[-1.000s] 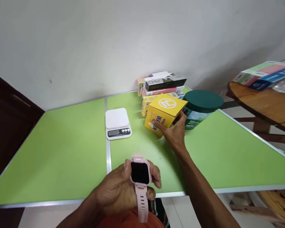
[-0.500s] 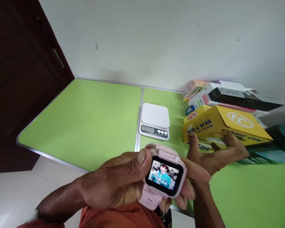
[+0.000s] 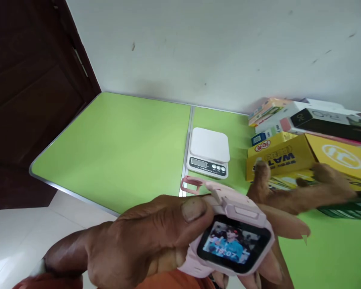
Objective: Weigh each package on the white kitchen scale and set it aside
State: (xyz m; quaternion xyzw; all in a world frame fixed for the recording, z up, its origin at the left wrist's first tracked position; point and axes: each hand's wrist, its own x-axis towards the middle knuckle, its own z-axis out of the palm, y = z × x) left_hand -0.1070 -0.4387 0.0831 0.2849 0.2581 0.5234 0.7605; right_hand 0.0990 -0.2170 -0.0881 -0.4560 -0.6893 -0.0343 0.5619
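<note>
A pink smartwatch (image 3: 236, 247) is in my left hand (image 3: 138, 237), its lit screen facing up with a picture of a person and a time in white digits. My left thumb presses on the watch's side near the strap, and the fingers pass beneath it. One strap end with a pink buckle loop sticks out toward the scale. Behind the watch, my right hand (image 3: 297, 196) has its fingers spread in front of a yellow box (image 3: 279, 158) with dark blue lettering. Whether it touches the box I cannot tell; nothing shows held in it.
A white digital kitchen scale (image 3: 209, 146) stands on the green folding table (image 3: 132, 148), right of the metal seam. Several boxes, among them a black one (image 3: 331, 122), are stacked at the right by the wall. A dark door (image 3: 24, 100) is at the left.
The watch has moved right and nearer to me in my left hand, and its buckle end now shows. My right hand has shifted right in view with the boxes, as the view turned.
</note>
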